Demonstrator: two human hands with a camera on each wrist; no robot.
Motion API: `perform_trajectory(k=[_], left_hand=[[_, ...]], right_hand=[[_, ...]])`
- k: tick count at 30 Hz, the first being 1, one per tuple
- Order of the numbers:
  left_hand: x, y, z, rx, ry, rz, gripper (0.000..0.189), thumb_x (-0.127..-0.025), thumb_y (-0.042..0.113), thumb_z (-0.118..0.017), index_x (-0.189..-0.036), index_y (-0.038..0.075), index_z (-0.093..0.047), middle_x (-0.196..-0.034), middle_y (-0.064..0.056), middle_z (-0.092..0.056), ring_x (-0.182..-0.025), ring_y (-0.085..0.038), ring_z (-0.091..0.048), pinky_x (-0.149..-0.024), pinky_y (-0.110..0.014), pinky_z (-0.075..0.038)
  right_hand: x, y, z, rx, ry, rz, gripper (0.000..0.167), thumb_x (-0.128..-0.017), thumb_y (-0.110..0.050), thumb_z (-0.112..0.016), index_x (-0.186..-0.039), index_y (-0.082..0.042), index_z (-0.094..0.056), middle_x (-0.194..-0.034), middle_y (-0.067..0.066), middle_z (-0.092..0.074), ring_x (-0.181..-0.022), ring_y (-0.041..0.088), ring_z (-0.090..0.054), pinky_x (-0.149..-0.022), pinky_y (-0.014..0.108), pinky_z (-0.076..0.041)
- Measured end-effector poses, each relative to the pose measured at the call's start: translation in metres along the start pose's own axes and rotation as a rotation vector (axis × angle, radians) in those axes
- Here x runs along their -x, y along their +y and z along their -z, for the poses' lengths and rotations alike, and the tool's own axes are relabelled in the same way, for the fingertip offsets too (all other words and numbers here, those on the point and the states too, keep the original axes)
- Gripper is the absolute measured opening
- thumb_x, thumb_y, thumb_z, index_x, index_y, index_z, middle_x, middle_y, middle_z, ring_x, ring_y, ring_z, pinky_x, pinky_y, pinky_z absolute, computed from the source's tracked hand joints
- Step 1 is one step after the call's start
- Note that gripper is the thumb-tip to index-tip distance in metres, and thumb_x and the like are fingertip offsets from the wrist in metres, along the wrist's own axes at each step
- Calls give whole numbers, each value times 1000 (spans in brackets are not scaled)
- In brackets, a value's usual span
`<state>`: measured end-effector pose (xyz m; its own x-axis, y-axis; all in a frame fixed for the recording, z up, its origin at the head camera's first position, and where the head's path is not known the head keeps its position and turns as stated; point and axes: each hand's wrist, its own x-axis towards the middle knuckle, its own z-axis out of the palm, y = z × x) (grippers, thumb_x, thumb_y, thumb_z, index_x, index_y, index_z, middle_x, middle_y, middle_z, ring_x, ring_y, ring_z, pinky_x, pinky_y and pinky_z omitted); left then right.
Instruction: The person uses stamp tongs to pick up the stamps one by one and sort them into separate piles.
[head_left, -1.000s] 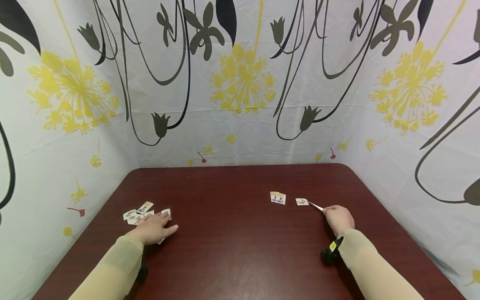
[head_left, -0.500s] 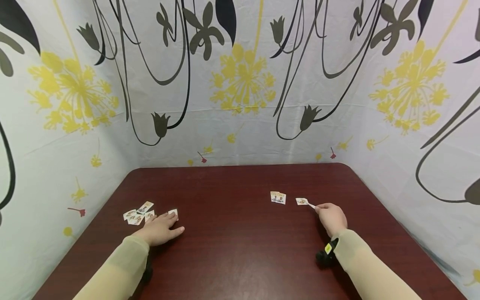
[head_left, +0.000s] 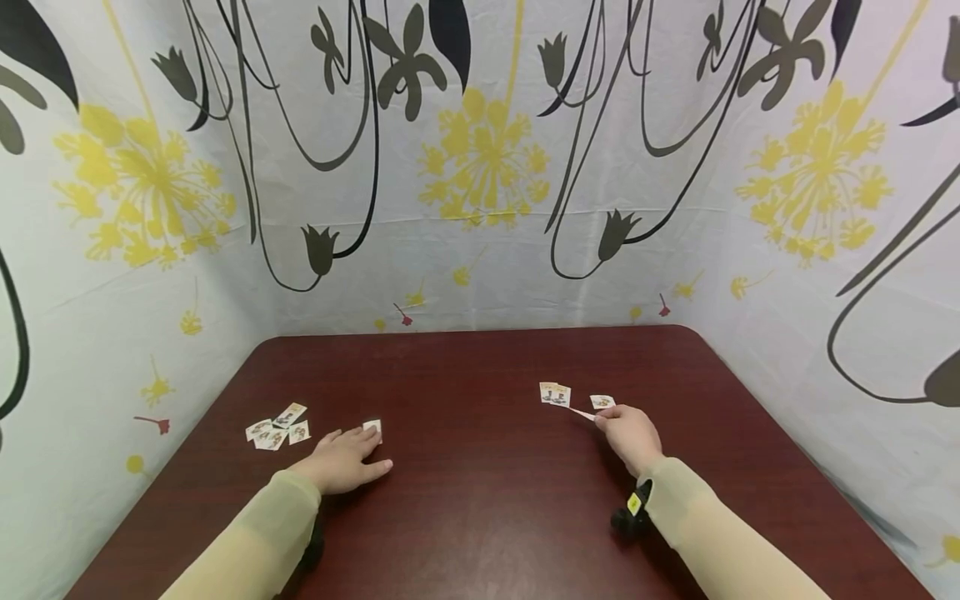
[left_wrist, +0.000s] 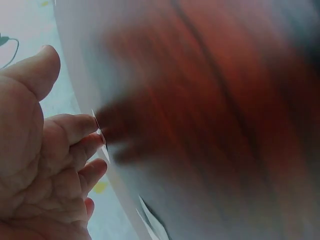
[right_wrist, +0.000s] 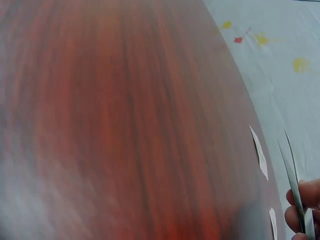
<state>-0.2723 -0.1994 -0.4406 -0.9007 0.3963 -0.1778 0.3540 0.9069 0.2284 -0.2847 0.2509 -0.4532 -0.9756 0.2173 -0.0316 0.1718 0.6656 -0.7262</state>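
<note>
With fingers stretched out, my left hand (head_left: 341, 461) rests its fingertips on a small printed card (head_left: 372, 427) on the table. The left wrist view shows that card (left_wrist: 103, 142) nearly edge-on under the fingertips. My right hand (head_left: 630, 436) pinches metal tweezers (right_wrist: 294, 187), whose two tips stand apart with nothing between them. In the head view the tweezers (head_left: 582, 412) point left, towards two overlapping picture cards (head_left: 555, 394). Just beyond the right fingers lies a single card (head_left: 602, 402), its lower corner close to the hand.
Several picture cards (head_left: 272, 438) lie in a loose, partly overlapping cluster left of the left hand. The dark red wooden table (head_left: 465, 500) has rounded far corners. Patterned white cloth (head_left: 480, 275) hangs behind it and on both sides.
My left hand has slid right, carrying the card under its fingertips away from the cluster. My right hand has moved left with the tweezers, from the single card towards the overlapping pair.
</note>
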Motion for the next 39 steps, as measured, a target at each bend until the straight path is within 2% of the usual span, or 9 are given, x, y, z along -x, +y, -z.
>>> perform_trajectory(k=[8,20,39], left_hand=[[-8,23,-4,-43,-14,-47,69,-96,54,-49,-143,4,-46,-152,-11,-36,-141,-33,-28,-113,-54,-16],[-18,56,-9,-58,-37,-92,69,-95,57,-47,-144,10,-46,-152,-4,-36,-143,-28,-26,-115,-50,-14],[-35,96,-17,-94,-55,-179,69,-95,59,-45,-146,13,-44,-153,-2,-35,-143,-26,-26,-115,-48,-14]], right_hand=[[2,-9,-18,19,-29,26,20,-91,-22,-61,-99,-8,-73,-107,10,-67,-100,29,-59,-84,44,-45],[6,-26,-41,14,-52,47,16,-90,-22,-64,-94,-9,-73,-99,6,-68,-93,25,-60,-82,43,-45],[14,-45,-66,45,-71,86,10,-87,-24,-67,-85,-16,-73,-91,-1,-67,-86,19,-59,-79,39,-45]])
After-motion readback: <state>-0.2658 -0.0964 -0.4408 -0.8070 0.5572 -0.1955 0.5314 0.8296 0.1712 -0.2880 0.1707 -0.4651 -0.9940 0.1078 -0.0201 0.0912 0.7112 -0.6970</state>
